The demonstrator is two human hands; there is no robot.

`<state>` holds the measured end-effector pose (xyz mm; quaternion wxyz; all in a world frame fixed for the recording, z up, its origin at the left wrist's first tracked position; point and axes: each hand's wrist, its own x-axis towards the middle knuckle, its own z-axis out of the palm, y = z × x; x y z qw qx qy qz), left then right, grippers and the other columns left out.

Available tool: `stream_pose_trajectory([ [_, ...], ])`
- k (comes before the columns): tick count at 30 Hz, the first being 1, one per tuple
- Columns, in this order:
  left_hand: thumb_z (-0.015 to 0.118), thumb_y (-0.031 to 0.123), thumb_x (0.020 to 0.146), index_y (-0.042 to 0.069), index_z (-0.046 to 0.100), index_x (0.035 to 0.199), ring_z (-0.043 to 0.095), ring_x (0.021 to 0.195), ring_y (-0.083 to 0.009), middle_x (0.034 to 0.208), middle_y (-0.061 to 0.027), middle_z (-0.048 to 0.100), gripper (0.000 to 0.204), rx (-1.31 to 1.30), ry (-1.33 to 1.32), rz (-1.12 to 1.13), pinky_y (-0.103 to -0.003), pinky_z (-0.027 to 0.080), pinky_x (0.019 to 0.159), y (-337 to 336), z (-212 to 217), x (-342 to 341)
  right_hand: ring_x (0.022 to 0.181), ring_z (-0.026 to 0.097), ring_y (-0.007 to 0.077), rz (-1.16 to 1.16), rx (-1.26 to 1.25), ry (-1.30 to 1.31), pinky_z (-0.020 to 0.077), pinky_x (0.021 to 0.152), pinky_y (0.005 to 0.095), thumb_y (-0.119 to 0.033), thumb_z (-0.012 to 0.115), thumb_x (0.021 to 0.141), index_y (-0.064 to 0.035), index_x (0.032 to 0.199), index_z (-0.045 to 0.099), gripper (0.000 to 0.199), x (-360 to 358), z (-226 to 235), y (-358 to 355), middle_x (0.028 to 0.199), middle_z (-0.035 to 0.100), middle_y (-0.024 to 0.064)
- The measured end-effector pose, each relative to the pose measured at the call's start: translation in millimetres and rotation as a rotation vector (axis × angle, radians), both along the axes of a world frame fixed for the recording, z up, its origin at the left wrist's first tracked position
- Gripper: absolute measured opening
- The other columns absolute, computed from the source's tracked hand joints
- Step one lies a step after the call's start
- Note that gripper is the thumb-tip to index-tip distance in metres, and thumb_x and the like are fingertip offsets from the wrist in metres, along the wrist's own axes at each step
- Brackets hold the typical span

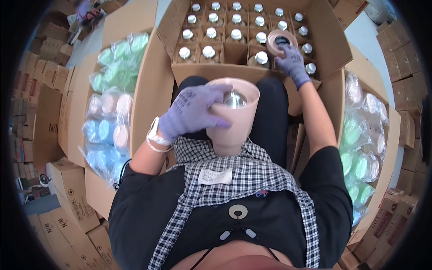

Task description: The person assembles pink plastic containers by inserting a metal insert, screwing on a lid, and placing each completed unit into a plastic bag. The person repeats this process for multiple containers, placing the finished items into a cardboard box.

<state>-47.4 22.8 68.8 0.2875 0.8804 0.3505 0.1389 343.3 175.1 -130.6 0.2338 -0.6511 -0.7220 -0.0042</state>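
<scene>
Checked apron (225, 193) over black shirt (139, 202), nearest. Left hand (195, 108), gloved lilac, curled round the upper side of a pink cup (234, 128), wide mouth up, held over the lap between the knees; shiny silvery thing (235, 100) inside. Right hand (293, 63), gloved likewise, reaching forward, gripping a pink round piece (272, 43) with dark centre above the bottles. Beyond: open carton (216, 72), white-capped bottles (236, 33) in divider cells. Flanking: left box of bagged green, pink and blue pieces (108, 105); right box of similar bagged pieces (357, 130)

Bright light | fisheye rim – dark, edges bowed | upper left seemingly blurred
</scene>
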Motion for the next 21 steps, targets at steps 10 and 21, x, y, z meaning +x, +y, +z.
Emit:
stream_pose_trajectory([
  [10, 0.097, 0.044, 0.067, 0.003, 0.032, 0.165, 0.053, 0.143, -0.0403, 0.16, -0.0259, 0.045, 0.125, -0.216, -0.256, 0.34, -0.046, 0.047, 0.118, 27, -45, 12, 0.111, 0.068, 0.0327, 0.07, -0.007, -0.027, 0.0539, 0.098, 0.0478, -0.011, 0.075, 0.086, -0.0118, 0.103, 0.076, 0.017, 10, 5, 45, 0.114, 0.07, 0.0118],
  [21, 0.099, 0.05, 0.058, 0.01, 0.072, 0.138, 0.055, 0.144, -0.0316, 0.147, -0.0116, 0.064, 0.093, 0.268, -0.713, -0.014, -0.044, 0.045, 0.119, 137, -65, 8, 0.11, 0.076, 0.0202, 0.686, -0.696, 2.117, 0.0658, 0.095, 0.0383, -0.042, 0.062, 0.11, -0.0028, 0.142, 0.06, 0.051, -111, 146, -66, 0.123, 0.074, 0.0108],
])
